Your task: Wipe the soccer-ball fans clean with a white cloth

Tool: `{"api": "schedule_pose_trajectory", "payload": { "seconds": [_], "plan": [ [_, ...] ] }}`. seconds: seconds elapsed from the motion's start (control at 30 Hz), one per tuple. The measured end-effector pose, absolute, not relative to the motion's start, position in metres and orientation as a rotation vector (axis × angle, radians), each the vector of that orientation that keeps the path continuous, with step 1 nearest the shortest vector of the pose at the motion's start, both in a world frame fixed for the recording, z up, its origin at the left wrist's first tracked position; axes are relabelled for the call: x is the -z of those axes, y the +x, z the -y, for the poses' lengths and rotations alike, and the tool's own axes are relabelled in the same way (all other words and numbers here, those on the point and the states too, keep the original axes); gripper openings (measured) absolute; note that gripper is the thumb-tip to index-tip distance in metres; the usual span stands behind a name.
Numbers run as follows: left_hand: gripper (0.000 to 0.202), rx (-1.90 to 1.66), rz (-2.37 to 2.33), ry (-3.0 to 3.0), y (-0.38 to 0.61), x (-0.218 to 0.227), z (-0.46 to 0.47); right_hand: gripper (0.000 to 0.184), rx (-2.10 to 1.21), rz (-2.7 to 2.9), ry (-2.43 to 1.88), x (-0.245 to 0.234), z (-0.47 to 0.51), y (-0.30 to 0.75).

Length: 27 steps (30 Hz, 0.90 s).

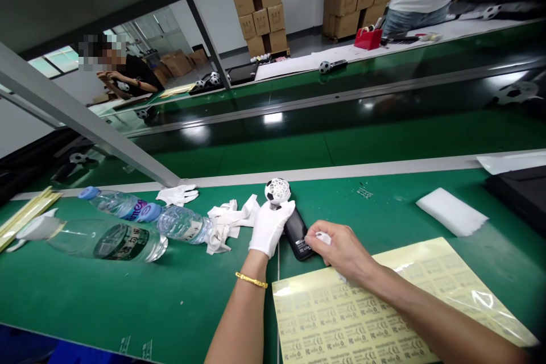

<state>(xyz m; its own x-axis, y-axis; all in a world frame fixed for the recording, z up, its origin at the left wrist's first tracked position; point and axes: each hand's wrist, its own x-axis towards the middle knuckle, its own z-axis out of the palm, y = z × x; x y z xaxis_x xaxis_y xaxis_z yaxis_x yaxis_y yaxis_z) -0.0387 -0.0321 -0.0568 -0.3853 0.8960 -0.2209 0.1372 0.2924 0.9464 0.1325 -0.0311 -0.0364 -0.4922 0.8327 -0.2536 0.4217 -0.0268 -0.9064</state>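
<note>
A handheld fan (297, 239) with a black handle and a soccer-ball head (277, 191) lies on the green bench. My left hand (269, 228), in a white glove, is closed around it just below the ball. White print shows near the handle's lower end. There my right hand (336, 247), bare, pinches a small white wad, perhaps cloth, with its fingertips at the print. Under my right forearm lies a yellowish sheet of printed clear labels (324, 318).
Plastic bottles (123, 242) lie on the left, near white cloth strips (230, 219) and a spare glove (177, 195). A white foam pad (451, 212) and a black tray (520, 196) are at right. Beyond the bench rail runs a green conveyor (273, 151); two people are across it.
</note>
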Motion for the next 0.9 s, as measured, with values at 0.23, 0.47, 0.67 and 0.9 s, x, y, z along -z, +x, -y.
{"api": "schedule_pose_trajectory", "payload": {
  "seconds": [0.23,0.47,0.67,0.9],
  "plan": [
    [0.030,-1.172,-1.733,0.931,-0.0386,0.0553,0.0314,0.018,-1.490,1.926,-1.311,0.0373,0.0309,0.1336],
    [0.032,-1.167,-1.748,0.911,-0.0361,0.0514,0.0320,0.018,-1.463,1.939,-1.323,0.0410,0.0309,0.1330],
    [0.033,-1.159,-1.765,0.903,-0.0359,0.0517,0.0314,0.017,-1.448,1.950,-1.316,0.0386,0.0307,0.1333],
    [0.034,-1.154,-1.764,0.896,-0.0343,0.0506,0.0331,0.017,-1.554,1.842,-1.322,0.0381,0.0321,0.1343]
  ]
}}
